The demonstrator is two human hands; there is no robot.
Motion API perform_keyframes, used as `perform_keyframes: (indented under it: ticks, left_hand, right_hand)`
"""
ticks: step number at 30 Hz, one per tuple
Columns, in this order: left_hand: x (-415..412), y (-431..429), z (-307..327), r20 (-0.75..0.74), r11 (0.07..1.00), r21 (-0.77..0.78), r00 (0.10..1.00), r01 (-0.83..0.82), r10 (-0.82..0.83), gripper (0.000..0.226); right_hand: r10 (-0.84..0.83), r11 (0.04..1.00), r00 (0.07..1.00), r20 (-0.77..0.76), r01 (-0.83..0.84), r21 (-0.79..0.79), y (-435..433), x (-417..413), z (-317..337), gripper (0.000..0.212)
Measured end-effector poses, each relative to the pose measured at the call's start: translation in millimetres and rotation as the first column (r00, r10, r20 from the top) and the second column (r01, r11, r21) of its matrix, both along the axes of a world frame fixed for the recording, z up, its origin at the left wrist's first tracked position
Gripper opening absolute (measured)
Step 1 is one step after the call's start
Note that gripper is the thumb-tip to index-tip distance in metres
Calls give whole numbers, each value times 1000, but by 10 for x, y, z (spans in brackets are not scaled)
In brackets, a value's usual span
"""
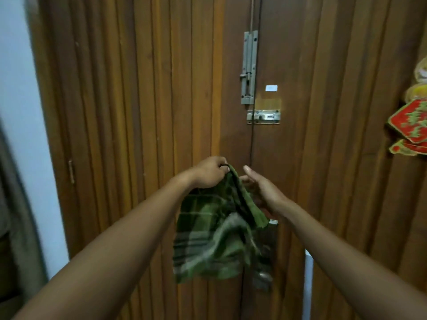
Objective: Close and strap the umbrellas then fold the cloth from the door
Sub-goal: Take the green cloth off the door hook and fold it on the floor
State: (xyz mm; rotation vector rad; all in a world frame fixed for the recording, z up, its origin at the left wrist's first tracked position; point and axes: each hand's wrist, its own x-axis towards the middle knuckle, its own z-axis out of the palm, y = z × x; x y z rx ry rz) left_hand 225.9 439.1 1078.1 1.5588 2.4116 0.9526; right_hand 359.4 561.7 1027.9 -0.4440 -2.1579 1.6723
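Item: green checked cloth [208,239], hanging in front of the seam of a slatted wooden double door [138,88], its top edge bunched in the curled fingers of the left hand [209,174]; the right hand [263,190] sat just beside it, thumb raised, fingers loosely extended against the cloth's folded edge, with no grip visible. Obstructions: metal door handle [265,277] partly hidden behind the cloth's lower right corner; vertical tower bolt [249,68] and horizontal latch [263,117] above on the seam, well apart from both hands. Margins: pale wall [20,112] and hinge [71,171] at left, red-and-gold ornament [411,121] at right edge, bare door panels between.
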Motion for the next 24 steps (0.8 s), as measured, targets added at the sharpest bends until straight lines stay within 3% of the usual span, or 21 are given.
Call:
perform_keyframes:
  ticks: [2, 5, 10, 14, 16, 18, 20, 22, 24]
  left_hand:
    - [-143, -72, -46, 6, 1000, -15, 1000, -23, 23, 21]
    - [-445, -244, -133, 50, 998, -51, 998, -30, 32, 12]
    - [-1053, -550, -403, 236, 986, -87, 965, 140, -116, 20]
    - [-1418, -425, -600, 194, 987, 69, 969, 142, -153, 26]
    - [-1585, -268, -624, 89, 977, 185, 989, 102, -120, 24]
    - [-1728, -93, -623, -146, 946, 310, 988, 93, -49, 18]
    - [-1814, 49, -618, -447, 890, 436, 890, 135, 84, 17]
    - [-1903, 152, -645, -610, 829, 520, 769, 206, 191, 25]
    - [-2007, 220, -721, -698, 792, 537, 680, 290, 225, 25]
  right_hand:
    - [59, 993, 998, -12, -57, 102, -5, -198, -96, 29]
    - [15, 972, 1000, -20, -10, 235, -55, -458, -233, 13]
    - [88, 951, 995, 53, -99, 293, -25, -835, -396, 8]
    - [-54, 871, 998, -24, 59, 488, 104, -1205, -398, 7]
    - [-102, 839, 990, -96, 138, 526, 168, -1320, -328, 7]
    - [-111, 825, 973, -201, 203, 528, 194, -1392, -240, 19]
    - [-161, 777, 934, -318, 319, 543, 201, -1483, -170, 17]
    - [-271, 643, 874, -404, 477, 599, 226, -1577, -146, 8]
    - [-370, 418, 813, -450, 578, 700, 253, -1632, -188, 4]
